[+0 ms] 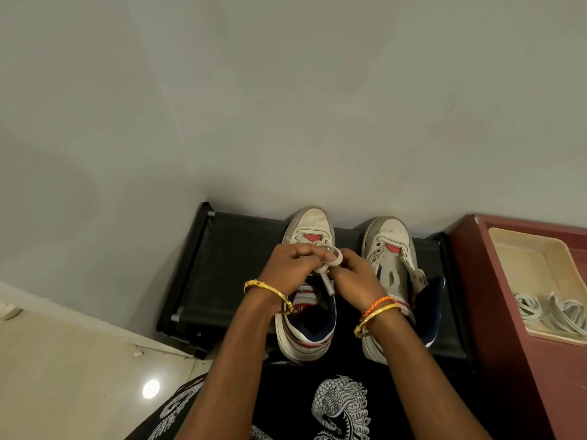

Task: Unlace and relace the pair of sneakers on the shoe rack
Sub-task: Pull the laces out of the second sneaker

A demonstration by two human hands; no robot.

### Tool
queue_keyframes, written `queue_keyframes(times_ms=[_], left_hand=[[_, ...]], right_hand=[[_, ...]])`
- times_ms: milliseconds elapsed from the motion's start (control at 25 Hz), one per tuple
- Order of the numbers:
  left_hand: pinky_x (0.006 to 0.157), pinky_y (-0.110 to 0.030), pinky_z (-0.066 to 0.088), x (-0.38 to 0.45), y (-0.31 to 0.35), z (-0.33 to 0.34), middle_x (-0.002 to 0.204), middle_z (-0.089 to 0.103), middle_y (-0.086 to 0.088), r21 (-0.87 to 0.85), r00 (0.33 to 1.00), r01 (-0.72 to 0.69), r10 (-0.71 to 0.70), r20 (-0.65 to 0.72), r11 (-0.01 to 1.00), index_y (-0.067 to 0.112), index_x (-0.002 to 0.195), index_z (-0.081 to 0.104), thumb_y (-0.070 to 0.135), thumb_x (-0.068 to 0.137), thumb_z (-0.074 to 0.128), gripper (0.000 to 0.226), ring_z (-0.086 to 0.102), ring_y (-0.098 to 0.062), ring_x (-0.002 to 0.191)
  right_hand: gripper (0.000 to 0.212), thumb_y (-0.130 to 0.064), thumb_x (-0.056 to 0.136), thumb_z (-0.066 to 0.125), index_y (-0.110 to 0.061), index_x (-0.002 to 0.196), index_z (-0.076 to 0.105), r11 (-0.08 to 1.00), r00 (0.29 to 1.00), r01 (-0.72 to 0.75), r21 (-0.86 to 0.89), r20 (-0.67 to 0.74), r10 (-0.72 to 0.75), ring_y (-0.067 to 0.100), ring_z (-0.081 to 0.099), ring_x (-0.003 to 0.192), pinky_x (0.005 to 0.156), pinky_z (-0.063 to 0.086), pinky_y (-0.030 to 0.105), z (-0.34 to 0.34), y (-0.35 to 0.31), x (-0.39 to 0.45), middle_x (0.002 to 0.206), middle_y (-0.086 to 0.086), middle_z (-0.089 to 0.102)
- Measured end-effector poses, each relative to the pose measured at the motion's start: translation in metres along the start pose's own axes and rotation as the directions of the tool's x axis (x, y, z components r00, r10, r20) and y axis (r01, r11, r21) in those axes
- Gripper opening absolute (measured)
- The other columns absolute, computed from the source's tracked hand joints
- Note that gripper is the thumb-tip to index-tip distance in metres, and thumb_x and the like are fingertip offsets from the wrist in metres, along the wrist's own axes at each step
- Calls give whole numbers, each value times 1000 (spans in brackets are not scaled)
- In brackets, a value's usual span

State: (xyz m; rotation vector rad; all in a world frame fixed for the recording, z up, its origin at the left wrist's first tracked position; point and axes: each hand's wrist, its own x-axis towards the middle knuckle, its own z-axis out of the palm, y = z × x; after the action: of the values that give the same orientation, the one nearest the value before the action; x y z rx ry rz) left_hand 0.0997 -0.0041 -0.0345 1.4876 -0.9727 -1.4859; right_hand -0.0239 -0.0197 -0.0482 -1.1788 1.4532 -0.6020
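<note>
Two white sneakers with red tongues and navy lining stand toes-to-wall on a black shoe rack (222, 265). Over the left sneaker (309, 223), both hands meet above the tongue. My left hand (290, 265) pinches a white lace (330, 271), which loops around its fingertip and hangs down in a short end. My right hand (355, 277) grips the same lace from the right side. The right sneaker (389, 242) shows bare eyelets with no lace, its tongue flopped open.
A dark red cabinet (495, 312) adjoins the rack on the right. On it sits a cream tray (521, 258) holding a loose white lace (552, 312). A grey wall is right behind the rack. Glossy tiled floor lies to the left.
</note>
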Motion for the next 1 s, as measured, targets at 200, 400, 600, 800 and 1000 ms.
queue_keyframes(times_ms=[200,400,600,800,1000], left_hand=[[67,-18,48,3,-4,-15,90,69,-5,-71,999,8,-12,-53,997,14,66,69,-10,82,48,36,62,-19,94],[72,-22,54,2,-12,-18,91,71,-3,18,996,-81,82,-35,997,19,86,69,10,84,65,11,68,-15,87],[66,-22,58,5,-12,-20,76,74,0,-167,967,-141,100,-233,976,15,87,69,10,85,63,8,72,-14,74],[64,-25,59,10,-14,-17,76,73,-3,-253,967,-82,16,-255,964,9,90,67,8,86,63,6,72,-16,70],[89,-35,53,10,-19,-20,103,69,-7,-79,998,61,-61,2,995,17,124,49,-4,81,65,51,65,-21,102]], right_hand=[[18,-7,91,49,-9,97,65,836,987,-136,531,142,70,14,60,71,67,47,28,-17,-7,4,82,3,67],[10,-6,89,58,-11,82,64,844,995,-83,530,85,44,9,61,59,58,49,23,-12,-7,8,67,0,67],[3,-12,84,67,-9,83,67,914,992,70,400,68,-106,8,54,56,57,44,26,-7,-8,9,58,-6,62],[8,2,86,62,-5,82,62,887,910,412,207,-56,-410,6,62,63,55,52,21,-4,-13,4,71,4,63],[14,4,88,57,-7,81,54,896,913,407,180,-71,-401,12,59,64,53,54,21,1,-18,6,77,12,56]])
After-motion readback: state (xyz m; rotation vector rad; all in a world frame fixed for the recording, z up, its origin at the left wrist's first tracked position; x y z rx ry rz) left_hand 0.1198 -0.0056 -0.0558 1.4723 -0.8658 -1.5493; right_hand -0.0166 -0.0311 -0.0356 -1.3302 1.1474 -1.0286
